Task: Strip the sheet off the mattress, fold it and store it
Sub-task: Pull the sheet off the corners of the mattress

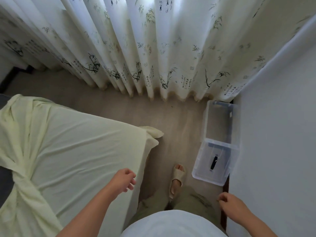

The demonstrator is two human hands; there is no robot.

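Observation:
A pale yellow-green sheet [73,147] covers the mattress at the left; its left side is pulled up and bunched, baring dark grey mattress [5,182]. The near right corner of the sheet [152,134] hangs loose over the bed corner. My left hand [124,179] hovers over the sheet's right edge, fingers loosely curled, holding nothing. My right hand [230,205] hangs at the right near the wall, fingers loosely curled and empty. A clear plastic storage box [214,161] stands open on the floor at the right.
The box's clear lid [219,122] lies beyond it by the white wall [277,134]. Bamboo-print curtains [153,48] hang across the back. Beige floor [174,120] runs between bed and box. My foot in a beige slipper [177,178] stands there.

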